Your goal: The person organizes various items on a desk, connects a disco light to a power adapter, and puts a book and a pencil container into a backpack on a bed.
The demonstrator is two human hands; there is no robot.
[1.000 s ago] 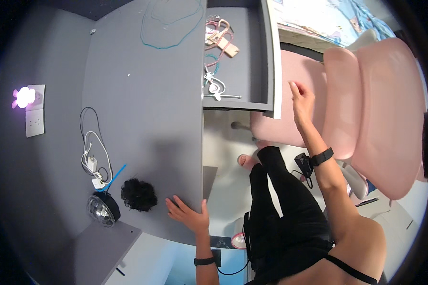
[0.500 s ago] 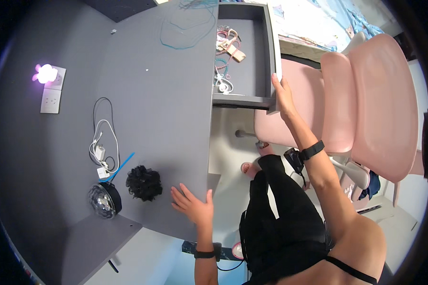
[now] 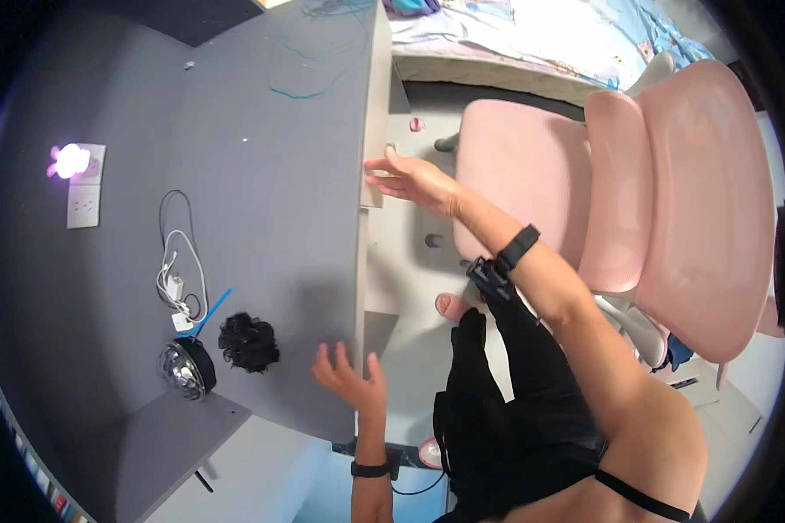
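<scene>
My right hand [image 3: 416,181] is at the light-edged front of a drawer [image 3: 375,113], which sits closed under the grey desk [image 3: 270,209]. Its fingers are stretched out and slightly parted, the tips against or right beside the drawer front; exact contact is hard to tell. Over the desk's near edge hovers my left hand [image 3: 349,379], fingers spread, holding nothing. To its left on the desktop lies a curly black hair bun piece [image 3: 249,343]. What the drawer holds is now hidden.
Left on the desk are a dome-shaped disco lamp [image 3: 185,370], a blue strip [image 3: 218,308] and white cables with plugs [image 3: 176,288]. Thin blue strands [image 3: 310,94] lie at the far end. A pink chair [image 3: 523,187] stands at right, a bed [image 3: 515,44] beyond. A glowing night light [image 3: 71,160] is plugged in.
The drawer, open with cords and bands inside before, has been pushed shut by my right hand, which moved left with it. My left hand has lifted a little, its fingers more raised.
</scene>
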